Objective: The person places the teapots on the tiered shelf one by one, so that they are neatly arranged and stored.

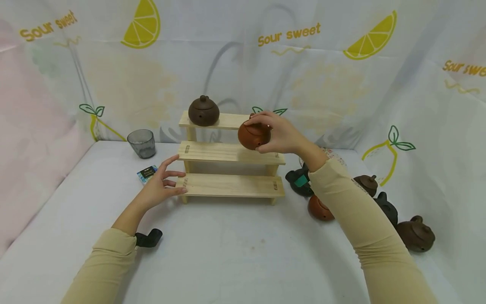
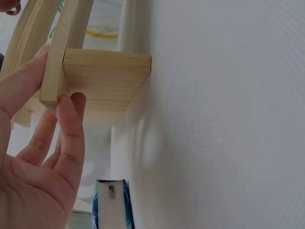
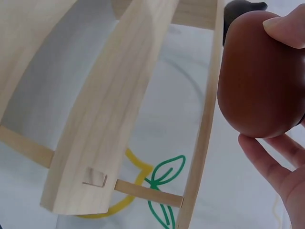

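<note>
A three-step wooden display shelf stands on the white table. My left hand pinches the left end of its lowest board, thumb on one face and fingers on the other, as the left wrist view shows. With fingers and thumb spread around it, my right hand holds a reddish-brown clay teapot near the right part of the top board. Seen from the right wrist, the teapot's smooth round body is beside the top board. A dark brown teapot sits at the top board's left.
Several more teapots are on the right, among them a black one with a green label, a reddish one and a brown one. On the left are a grey glass, a small blue packet and a black angled object.
</note>
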`<state>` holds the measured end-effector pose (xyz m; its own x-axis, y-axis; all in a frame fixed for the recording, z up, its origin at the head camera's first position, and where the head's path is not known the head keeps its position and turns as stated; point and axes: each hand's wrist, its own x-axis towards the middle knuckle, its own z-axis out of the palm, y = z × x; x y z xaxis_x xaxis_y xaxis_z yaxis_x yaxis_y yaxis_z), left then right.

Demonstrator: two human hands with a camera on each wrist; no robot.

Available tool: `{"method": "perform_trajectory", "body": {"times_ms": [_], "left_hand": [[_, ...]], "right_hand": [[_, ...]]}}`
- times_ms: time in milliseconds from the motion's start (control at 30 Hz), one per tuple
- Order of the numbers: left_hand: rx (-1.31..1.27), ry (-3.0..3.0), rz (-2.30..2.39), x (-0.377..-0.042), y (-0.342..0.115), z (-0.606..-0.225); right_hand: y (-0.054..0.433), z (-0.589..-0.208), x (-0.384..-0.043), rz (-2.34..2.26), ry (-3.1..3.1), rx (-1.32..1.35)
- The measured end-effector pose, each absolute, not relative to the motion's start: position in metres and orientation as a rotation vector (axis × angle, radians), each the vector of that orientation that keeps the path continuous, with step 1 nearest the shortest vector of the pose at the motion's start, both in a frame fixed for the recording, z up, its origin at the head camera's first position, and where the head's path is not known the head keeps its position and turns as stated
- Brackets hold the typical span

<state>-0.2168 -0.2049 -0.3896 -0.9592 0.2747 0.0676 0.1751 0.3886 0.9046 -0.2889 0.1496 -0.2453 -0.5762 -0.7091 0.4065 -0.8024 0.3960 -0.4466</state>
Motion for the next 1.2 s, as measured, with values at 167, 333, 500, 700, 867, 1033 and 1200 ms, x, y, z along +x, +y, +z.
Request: {"method": "perform_trajectory", "body": {"times_ms": [167, 333, 500, 700, 867, 1033, 1200], "left_hand": [[0.396, 2.526, 1.646, -0.215, -0.205, -0.388], [0.378, 2.522, 1.638, -0.214, -0.204, -0.385], [0.376, 2.534, 1.635, -0.214, -0.204, -0.385], [0.374, 2.538, 1.631, -0.214, -0.204, -0.384], [0.379, 2.53, 1.636, -0.214, -0.203, -0.383], [0.374, 2.529, 1.643, -0.213, -0.203, -0.383], [0.367, 2.531, 1.639, -0.213, -0.204, -0.383]], "right_hand": [[0.138, -0.242, -0.301, 0.945, -2.497, 1.343], [0.126, -0.237, -0.315, 0.976, -2.551, 1.274], [0.116, -0.234, -0.327, 0.96, -2.617, 1.172], [0.109, -0.237, -0.337, 0.952, -2.627, 1.13], [0.106, -0.239, -0.34, 0.951, -2.623, 1.149], [0.104, -0.239, -0.338, 0.921, -2.606, 1.167], [0.109, -0.242, -0.333, 1.013, -2.593, 1.122]]}}
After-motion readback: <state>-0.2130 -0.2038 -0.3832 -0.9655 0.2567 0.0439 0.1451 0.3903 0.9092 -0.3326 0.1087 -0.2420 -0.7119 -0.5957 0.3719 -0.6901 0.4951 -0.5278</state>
